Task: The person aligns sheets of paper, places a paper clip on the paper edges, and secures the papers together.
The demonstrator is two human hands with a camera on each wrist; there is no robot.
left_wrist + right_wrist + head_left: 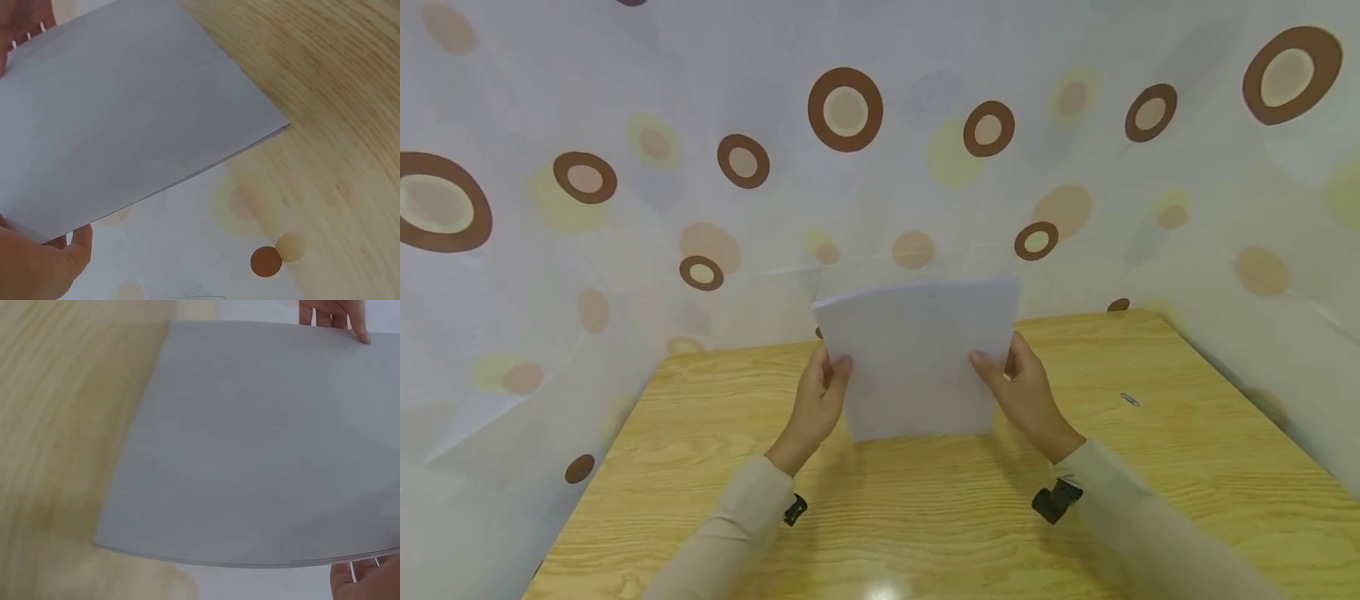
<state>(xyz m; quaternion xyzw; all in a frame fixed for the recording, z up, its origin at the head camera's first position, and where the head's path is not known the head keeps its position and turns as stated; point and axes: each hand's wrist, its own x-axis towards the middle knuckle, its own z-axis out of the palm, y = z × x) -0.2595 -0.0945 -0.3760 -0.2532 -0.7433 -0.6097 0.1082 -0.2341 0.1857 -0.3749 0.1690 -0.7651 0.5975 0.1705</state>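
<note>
A: From my far-off seat I see a white backdrop (880, 200) w/ brown, peach & yellow spots. It goes round the back & sides of a wood bench (917, 525). What's on yr screen?

B: A white paper stack (921, 362), btwn both hands, held up face-on to the head cam. I can't tell if its low edge touches the bench.

A: OK, & the fingers?

B: Pinching, both sides. L hand (822, 396) has the L edge, thumb on the near face, fingers behind. R hand (1026, 400) has the R edge the same way.

A: Just 1 sheet?

B: More. On the R wrist cam I see thin layers along the edge, & it bends a bit.

A: Anything else?

B: A small blue paper clip (1130, 400) lies on the bench, to the R of the R hand, not touching it. I also see long pale sleeves (1138, 517) & a dark band (1057, 502) by the R wrist.
</note>
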